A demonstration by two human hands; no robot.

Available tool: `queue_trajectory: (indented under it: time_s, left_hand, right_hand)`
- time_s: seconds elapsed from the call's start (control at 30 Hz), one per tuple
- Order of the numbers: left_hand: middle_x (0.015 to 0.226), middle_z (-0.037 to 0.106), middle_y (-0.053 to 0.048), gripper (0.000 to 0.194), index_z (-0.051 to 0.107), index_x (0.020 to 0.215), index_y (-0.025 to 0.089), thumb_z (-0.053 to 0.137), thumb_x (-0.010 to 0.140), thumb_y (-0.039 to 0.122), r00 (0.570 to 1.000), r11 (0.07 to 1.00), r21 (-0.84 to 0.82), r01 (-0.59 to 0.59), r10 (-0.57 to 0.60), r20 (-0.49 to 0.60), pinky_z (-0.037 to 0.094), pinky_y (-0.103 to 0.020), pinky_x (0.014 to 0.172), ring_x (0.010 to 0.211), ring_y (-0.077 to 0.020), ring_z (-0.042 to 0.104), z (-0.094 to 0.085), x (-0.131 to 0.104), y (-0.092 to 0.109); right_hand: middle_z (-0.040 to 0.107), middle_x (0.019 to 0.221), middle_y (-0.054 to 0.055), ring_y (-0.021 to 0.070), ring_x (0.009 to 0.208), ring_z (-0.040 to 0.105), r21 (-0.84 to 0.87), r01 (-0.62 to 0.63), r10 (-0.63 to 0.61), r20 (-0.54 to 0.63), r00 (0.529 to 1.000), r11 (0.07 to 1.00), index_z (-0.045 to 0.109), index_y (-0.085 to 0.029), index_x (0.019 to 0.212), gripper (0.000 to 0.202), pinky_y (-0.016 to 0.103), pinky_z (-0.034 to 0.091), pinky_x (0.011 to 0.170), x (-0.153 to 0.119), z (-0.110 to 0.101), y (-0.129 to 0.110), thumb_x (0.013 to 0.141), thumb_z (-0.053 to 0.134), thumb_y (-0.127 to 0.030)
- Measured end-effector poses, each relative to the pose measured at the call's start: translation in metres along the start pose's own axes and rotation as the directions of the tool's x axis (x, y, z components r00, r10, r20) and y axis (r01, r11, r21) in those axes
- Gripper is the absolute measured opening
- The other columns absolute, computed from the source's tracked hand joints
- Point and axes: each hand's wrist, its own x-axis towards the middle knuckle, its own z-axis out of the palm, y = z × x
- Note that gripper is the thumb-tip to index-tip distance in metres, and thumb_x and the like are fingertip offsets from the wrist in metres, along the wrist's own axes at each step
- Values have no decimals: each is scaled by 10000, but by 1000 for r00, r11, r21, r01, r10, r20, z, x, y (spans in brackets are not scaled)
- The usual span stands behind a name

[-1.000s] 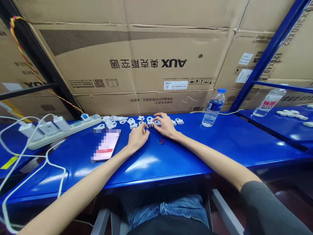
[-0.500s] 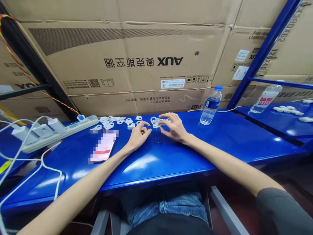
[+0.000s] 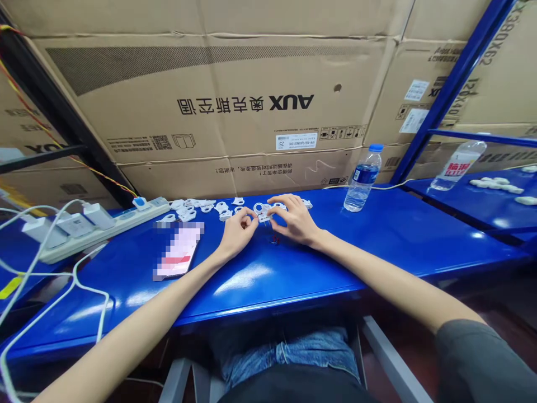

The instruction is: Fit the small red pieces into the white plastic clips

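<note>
Taking the hands as the clock's centre, a large brown cardboard carton stands at twelve, printed upside down with black "AUX" and Chinese characters; at one o'clock its white paper label reads "25". Past two, another brown box carries "120X40" turned sideways, seen beyond a blue metal rack post. Between two and three are a clear plastic bottle with a blue cap and blue label and, farther out, a clear bottle with red Chinese lettering. The glossy blue tabletop bears loose white plastic ring-ended pieces toward nine, a long white power strip with chargers beyond them, and a pink-screened phone between eight and nine. A tiny red bit lies at five, too small to make out. Both forearms reach in from the near edge, the right one from a dark grey sleeve. The right hand curves thumb and fingers around the right side of a white plastic piece with a ring and thin pins, holding it. The left hand has thumb and index fingertip nearly together at its left edge; whether they grip it cannot be told.
</note>
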Motion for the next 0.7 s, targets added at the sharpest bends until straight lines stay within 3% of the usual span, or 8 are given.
queue_trajectory:
  time_s: [0.27,0.53,0.7]
  left_hand:
    - [515,432,85,98,608,821,200,586,838,294,998,996,72,-47,44,44,319,-251,563,493,-104,387,0,-1,2]
    - [538,454,83,83,644,868,213,576,861,260,935,896,352,-272,160,316,315,-240,581,491,-102,410,0,-10,5]
    - [566,498,63,88,666,864,225,581,850,241,893,852,393,-346,170,418,311,-252,599,521,-121,448,-2,-12,7]
  right_hand:
    - [705,1295,107,277,1165,603,4,-54,53,113,992,999,697,-219,1040,98,472,462,1028,-2,7,4,971,639,-255]
    - [654,1336,132,302,1207,566,-13,-206,206,152,967,978,713,-210,1030,111,478,465,1019,-9,11,21,949,650,-253]
    - [654,1317,131,310,1209,561,-7,-226,225,149,963,974,714,-215,1022,100,490,466,1023,-10,11,23,943,659,-243]
